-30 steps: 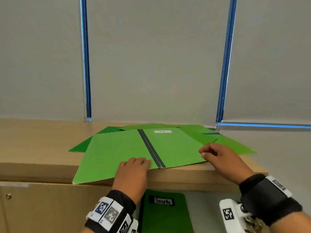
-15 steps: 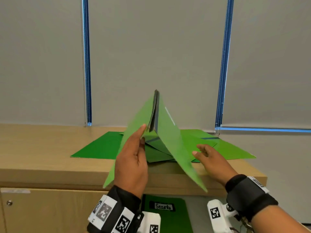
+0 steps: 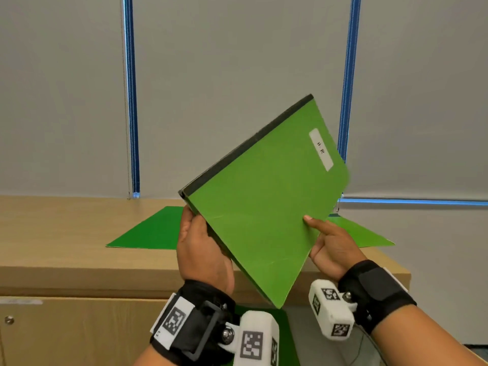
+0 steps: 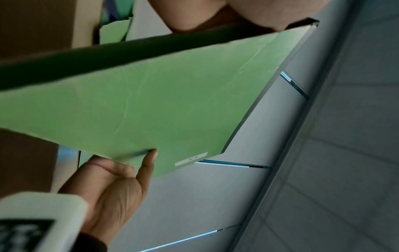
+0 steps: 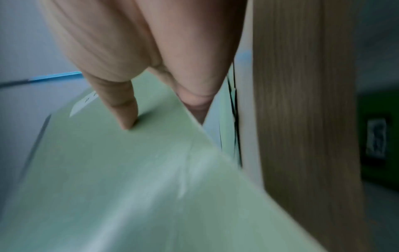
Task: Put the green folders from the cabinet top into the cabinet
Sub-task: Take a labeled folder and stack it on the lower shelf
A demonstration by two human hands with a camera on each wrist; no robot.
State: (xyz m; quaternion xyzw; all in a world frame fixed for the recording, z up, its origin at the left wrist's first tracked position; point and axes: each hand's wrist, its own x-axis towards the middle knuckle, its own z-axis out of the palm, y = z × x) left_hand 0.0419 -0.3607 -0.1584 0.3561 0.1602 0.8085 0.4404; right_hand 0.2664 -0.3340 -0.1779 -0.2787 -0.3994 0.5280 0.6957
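Folder (image 3: 266,204): green, closed, black spine up-left, white "H-R" label (image 3: 320,149) at top right; held tilted in the air above the cabinet top (image 3: 66,233), near its front edge.
Left hand (image 3: 202,249): fingers clamped on lower-left edge by the spine.
Right hand (image 3: 332,247): thumb on front cover, other fingers behind; pinching right edge.
Other folders (image 3: 150,231): green, lying flat on cabinet top behind the held one.
Below: another green folder (image 3: 286,336) partly visible inside the cabinet, under the top.
Background: grey blinds (image 3: 237,75), blue window strips.
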